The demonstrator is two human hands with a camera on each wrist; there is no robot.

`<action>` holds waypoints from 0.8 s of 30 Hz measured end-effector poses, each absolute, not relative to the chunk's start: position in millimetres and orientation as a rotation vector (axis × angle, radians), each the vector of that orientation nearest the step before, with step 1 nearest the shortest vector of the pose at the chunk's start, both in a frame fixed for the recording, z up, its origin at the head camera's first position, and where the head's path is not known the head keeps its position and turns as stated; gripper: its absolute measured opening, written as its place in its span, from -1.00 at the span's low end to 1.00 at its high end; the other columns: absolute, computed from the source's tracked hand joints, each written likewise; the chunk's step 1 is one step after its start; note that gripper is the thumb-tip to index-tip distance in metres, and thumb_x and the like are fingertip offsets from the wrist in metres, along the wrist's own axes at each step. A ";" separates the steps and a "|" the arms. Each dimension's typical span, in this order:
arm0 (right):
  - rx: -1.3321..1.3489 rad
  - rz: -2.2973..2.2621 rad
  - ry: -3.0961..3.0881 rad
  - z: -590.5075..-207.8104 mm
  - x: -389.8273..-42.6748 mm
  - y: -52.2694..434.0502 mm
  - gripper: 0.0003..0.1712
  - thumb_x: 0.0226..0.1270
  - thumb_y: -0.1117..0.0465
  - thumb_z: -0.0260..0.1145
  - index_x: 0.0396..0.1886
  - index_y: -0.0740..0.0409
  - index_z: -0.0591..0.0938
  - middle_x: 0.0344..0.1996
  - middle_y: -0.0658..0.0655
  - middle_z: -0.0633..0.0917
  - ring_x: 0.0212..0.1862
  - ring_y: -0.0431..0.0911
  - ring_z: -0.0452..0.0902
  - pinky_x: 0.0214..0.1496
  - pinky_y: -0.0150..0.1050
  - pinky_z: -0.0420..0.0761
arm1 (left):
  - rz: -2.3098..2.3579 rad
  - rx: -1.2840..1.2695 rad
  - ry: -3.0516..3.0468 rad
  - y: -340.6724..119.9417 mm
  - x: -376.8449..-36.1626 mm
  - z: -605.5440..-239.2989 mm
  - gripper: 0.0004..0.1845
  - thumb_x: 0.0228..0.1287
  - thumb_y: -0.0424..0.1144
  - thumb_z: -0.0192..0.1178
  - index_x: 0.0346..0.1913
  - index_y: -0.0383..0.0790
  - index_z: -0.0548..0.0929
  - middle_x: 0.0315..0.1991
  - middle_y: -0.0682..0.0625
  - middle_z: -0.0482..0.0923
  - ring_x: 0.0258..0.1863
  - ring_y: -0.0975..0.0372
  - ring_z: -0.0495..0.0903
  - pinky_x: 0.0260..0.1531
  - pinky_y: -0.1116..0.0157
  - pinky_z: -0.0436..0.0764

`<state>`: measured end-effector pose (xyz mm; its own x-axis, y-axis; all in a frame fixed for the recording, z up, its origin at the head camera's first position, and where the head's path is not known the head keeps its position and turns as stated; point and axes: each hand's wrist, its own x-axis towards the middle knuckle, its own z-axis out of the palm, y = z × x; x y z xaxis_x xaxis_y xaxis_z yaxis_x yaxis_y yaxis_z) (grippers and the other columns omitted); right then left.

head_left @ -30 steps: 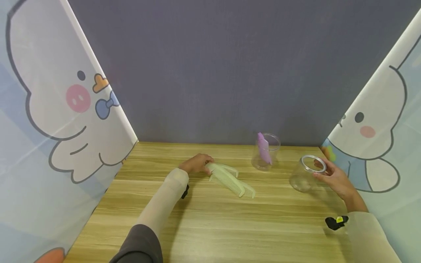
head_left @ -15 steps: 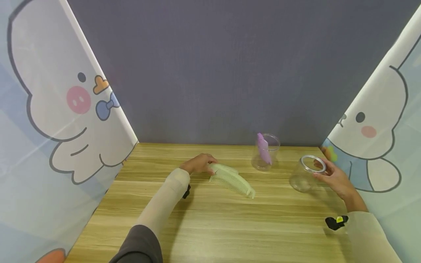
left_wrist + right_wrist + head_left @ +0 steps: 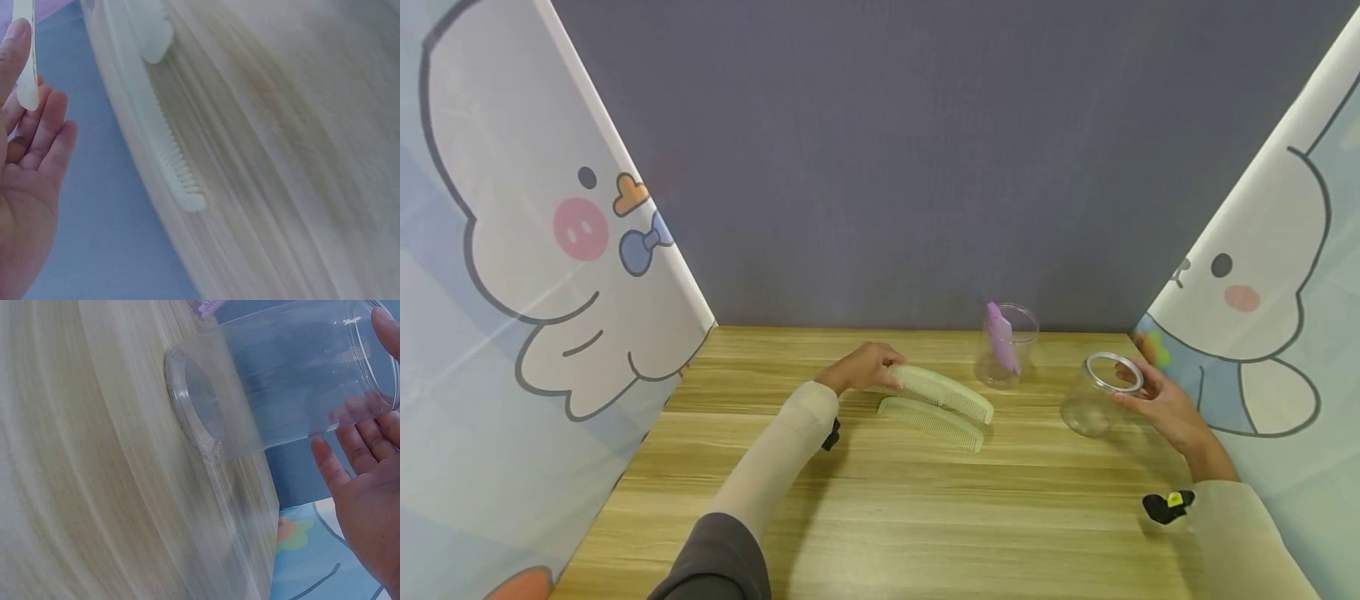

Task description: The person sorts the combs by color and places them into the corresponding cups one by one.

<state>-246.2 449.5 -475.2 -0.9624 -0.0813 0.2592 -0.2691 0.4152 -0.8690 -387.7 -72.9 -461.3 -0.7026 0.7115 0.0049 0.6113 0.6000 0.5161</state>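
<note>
Wood-grain table [image 3: 880,508], grey back wall, cartoon panels at both sides. My left hand [image 3: 859,369] reaches forward and pinches one end of a pale green comb [image 3: 942,392], lifted just behind a second green comb [image 3: 931,421] lying flat. My wrist view shows the fingers mostly straight, thumb on the comb's edge. Right of the combs stands a jar with a purple comb [image 3: 1002,337]. My right hand [image 3: 1157,400] grips the tilted clear jar [image 3: 1097,396] at its rim.

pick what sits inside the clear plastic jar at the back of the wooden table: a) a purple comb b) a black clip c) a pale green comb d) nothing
a: a purple comb stands tilted inside the clear plastic jar at the back, while both pale green combs are outside it.
</note>
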 end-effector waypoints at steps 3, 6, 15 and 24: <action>0.313 1.587 -2.485 -474.2 -245.7 448.3 -0.31 0.38 0.43 0.33 0.32 -0.33 0.43 0.03 -0.52 0.54 -0.17 -0.45 0.61 -0.21 -0.54 0.61 | 0.749 1.105 2.632 -68.8 -387.7 -458.4 -0.34 0.18 0.02 0.46 0.31 -0.19 0.62 0.16 -0.04 0.64 0.03 0.20 0.60 0.05 0.22 0.64; 0.310 1.581 -2.491 -473.9 -245.5 447.9 -0.28 0.38 0.46 0.32 0.32 -0.34 0.43 0.03 -0.53 0.53 -0.17 -0.47 0.61 -0.21 -0.55 0.60 | 0.768 1.107 2.642 -63.4 -386.0 -453.8 -0.33 0.17 0.00 0.48 0.30 -0.23 0.62 0.18 -0.06 0.65 0.09 0.16 0.61 0.12 0.20 0.63; 0.317 1.578 -2.479 -476.7 -246.5 450.1 -0.26 0.36 0.48 0.33 0.29 -0.38 0.43 0.02 -0.52 0.55 -0.19 -0.46 0.63 -0.21 -0.55 0.61 | 0.791 1.132 2.652 -43.5 -378.1 -436.6 -0.31 0.21 0.05 0.45 0.33 -0.22 0.60 0.27 -0.08 0.61 0.15 0.14 0.61 0.20 0.14 0.61; 0.335 1.582 -2.467 -476.6 -246.5 450.2 -0.27 0.35 0.50 0.32 0.32 -0.32 0.44 0.03 -0.53 0.55 -0.20 -0.46 0.63 -0.22 -0.54 0.61 | 0.814 1.249 2.779 -17.8 -373.3 -418.4 -0.48 0.20 0.01 0.48 0.17 -0.14 0.72 -0.24 -0.01 0.61 -0.30 0.26 0.37 -0.28 0.36 0.37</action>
<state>-246.5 450.2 -476.6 -0.9562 -0.0861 0.2796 -0.2900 0.4044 -0.8674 -373.3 -17.8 -418.4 -0.6861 0.6950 0.2150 0.7012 0.5531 0.4499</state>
